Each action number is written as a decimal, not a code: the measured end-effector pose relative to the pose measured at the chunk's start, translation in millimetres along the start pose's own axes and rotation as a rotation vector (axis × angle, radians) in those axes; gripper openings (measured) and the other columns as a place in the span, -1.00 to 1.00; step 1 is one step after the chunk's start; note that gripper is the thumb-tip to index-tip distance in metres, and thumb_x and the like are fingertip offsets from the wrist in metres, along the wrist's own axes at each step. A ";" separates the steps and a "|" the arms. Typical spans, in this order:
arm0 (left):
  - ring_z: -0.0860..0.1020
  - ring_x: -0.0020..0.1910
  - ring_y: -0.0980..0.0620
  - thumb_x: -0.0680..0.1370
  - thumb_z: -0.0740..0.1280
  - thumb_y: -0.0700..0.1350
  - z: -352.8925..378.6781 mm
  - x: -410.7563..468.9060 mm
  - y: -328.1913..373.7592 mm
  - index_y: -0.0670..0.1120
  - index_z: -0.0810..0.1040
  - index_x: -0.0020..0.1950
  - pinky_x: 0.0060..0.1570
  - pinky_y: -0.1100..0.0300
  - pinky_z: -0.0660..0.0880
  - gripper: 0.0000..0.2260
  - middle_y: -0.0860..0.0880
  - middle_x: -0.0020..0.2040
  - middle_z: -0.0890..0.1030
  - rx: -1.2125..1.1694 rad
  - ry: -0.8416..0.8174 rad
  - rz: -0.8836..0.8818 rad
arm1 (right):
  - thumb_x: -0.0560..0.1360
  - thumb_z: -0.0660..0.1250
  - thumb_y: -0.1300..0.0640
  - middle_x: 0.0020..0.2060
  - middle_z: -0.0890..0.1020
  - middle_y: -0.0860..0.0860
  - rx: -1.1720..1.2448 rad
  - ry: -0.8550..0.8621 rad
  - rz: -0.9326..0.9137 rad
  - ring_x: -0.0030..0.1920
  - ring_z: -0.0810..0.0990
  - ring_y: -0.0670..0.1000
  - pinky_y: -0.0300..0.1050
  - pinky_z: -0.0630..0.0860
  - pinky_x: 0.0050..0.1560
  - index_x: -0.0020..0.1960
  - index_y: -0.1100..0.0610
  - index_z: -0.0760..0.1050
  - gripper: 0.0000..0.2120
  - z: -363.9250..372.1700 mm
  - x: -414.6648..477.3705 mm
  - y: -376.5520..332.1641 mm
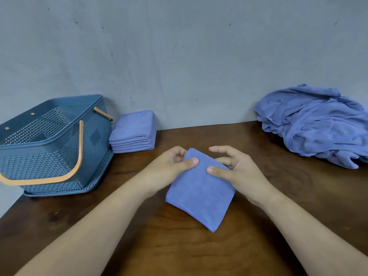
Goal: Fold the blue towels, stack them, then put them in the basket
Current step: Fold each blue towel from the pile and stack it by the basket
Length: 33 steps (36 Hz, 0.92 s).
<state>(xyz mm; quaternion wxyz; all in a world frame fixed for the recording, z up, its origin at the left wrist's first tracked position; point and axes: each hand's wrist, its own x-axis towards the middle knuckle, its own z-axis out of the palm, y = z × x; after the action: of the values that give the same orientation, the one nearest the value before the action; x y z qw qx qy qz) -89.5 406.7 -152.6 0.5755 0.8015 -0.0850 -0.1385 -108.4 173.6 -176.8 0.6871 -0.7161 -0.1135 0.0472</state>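
Holding the folded towel [199, 194] between both hands, over the middle of the counter [179, 253].
- The left hand [169, 166] is pinching the far-left edge, thumb on top, fingers curling round behind.
- The right hand [237, 172] is pinching the far-right edge, thumb on top, index finger sticking out loose past the cloth.
- The near corner is drooping toward the counter; can't tell if it's touching.

Layout:
- The stack of folded towels [133, 132] is sitting ahead and left of the left hand, against the wall [179, 56].
- The basket [49, 168] is sitting just beside the stack, further left.
- The unfolded pile [318, 126] is lying ahead and well right of the right hand.

Risks as I'm reading them:
- **Fold opening:** the grip is covering only the far end. The layers at the near end are hanging free, so a quick swing toward the stack is risking the fold opening.
- **Skewed stack:** the towel is sitting rotated relative to the stack. Setting it down without squaring it up is giving a skewed top layer. A skewed stack is getting harder to lift in one piece.
- **Knocking the basket:** the stack is sitting tight against the basket wall and close to the orange handle [76, 166]. A left hand coming in low is risking a knock on either.
- **Moving the stack:** it is going to need both hands clamping top and bottom. Otherwise the middle layers are likely sliding out on the way into the basket.
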 end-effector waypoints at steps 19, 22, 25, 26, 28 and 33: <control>0.73 0.00 -0.01 0.70 0.29 0.13 11.6 -30.4 -42.1 -0.05 0.46 0.15 0.01 -0.10 0.66 -0.74 -0.03 0.00 0.74 -0.130 0.443 0.184 | 0.66 0.38 0.19 0.17 0.74 0.12 0.184 0.061 0.060 0.20 0.72 0.17 0.17 0.61 0.24 0.35 0.13 0.51 -0.73 14.0 1.9 12.4; 0.73 -0.01 0.01 0.72 0.28 0.08 14.6 -31.9 -40.9 -0.06 0.44 0.14 -0.09 0.07 0.60 -0.79 -0.04 -0.01 0.75 -0.111 0.441 0.231 | 0.66 0.38 0.19 0.18 0.73 0.13 0.171 0.068 0.063 0.21 0.72 0.18 0.25 0.58 0.32 0.35 0.14 0.51 -0.73 13.0 1.1 12.8; 0.72 0.06 0.07 0.73 0.26 0.08 15.6 -33.6 -39.3 -0.03 0.48 0.21 0.02 0.06 0.62 -0.80 0.03 0.04 0.75 -0.130 0.424 0.221 | 0.67 0.38 0.15 0.19 0.73 0.09 0.158 0.069 0.068 0.21 0.72 0.15 0.27 0.57 0.33 0.36 0.10 0.51 -0.73 13.6 -0.2 10.7; 0.72 0.07 0.10 0.73 0.25 0.09 15.3 -34.4 -38.2 -0.01 0.49 0.23 0.05 0.07 0.62 -0.80 0.06 0.06 0.74 -0.125 0.424 0.217 | 0.67 0.38 0.14 0.20 0.73 0.07 0.155 0.072 0.066 0.22 0.72 0.13 0.28 0.57 0.34 0.36 0.09 0.51 -0.73 14.7 -0.6 9.4; 0.70 0.07 0.16 0.73 0.24 0.09 13.4 -34.8 -36.1 0.02 0.53 0.23 0.02 0.13 0.58 -0.80 0.12 0.06 0.74 -0.106 0.437 0.224 | 0.68 0.37 0.12 0.21 0.73 0.03 0.155 0.092 0.055 0.22 0.72 0.10 0.29 0.58 0.33 0.36 0.07 0.51 -0.73 19.6 -0.6 6.4; 0.69 0.09 0.17 0.73 0.26 0.07 -4.5 -32.3 -32.1 0.02 0.56 0.22 0.05 0.15 0.56 -0.82 0.13 0.08 0.73 -0.184 0.544 0.250 | 0.69 0.36 0.12 0.20 0.72 -0.06 0.088 0.149 -0.043 0.21 0.71 0.03 0.21 0.61 0.30 0.46 -0.09 0.43 -0.63 44.7 11.9 -4.6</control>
<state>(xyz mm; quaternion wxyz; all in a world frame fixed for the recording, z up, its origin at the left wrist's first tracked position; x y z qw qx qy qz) -119.3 430.6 -177.6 0.6600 0.7368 -0.0129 0.1461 -107.3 219.9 -173.5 0.7251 -0.6843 -0.0752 -0.0161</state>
